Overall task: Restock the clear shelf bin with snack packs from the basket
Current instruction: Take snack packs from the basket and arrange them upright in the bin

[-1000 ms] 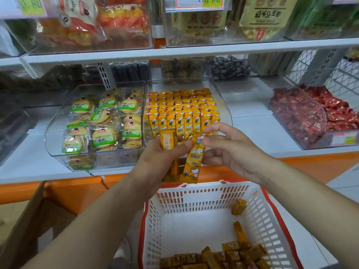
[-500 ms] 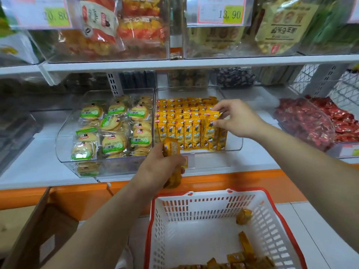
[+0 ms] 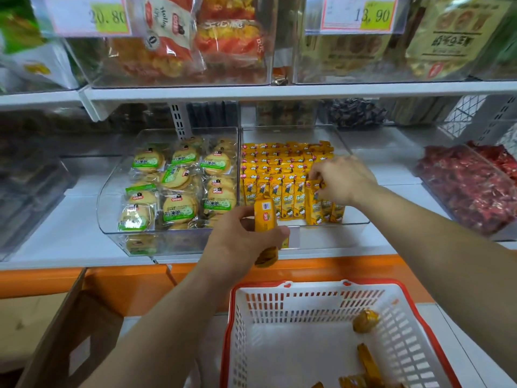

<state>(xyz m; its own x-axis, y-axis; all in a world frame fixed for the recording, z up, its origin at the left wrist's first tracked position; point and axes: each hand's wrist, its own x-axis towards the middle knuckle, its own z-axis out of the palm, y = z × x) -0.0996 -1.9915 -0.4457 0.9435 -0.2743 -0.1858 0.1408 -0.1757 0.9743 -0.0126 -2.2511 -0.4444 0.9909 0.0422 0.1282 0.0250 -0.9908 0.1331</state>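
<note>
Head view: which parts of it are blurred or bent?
In the head view the wide lens bows the white shelf edge; the dark bins at far left are blurred; the yellow snack packs in the clear shelf bin are sharp.

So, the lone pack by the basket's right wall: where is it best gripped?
Probably pinch the pack across its middle from above and the left: it lies alone on the basket floor, close to the right wall, which blocks that side.

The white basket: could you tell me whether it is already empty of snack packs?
No, several yellow snack packs lie on the floor of the basket.
</note>
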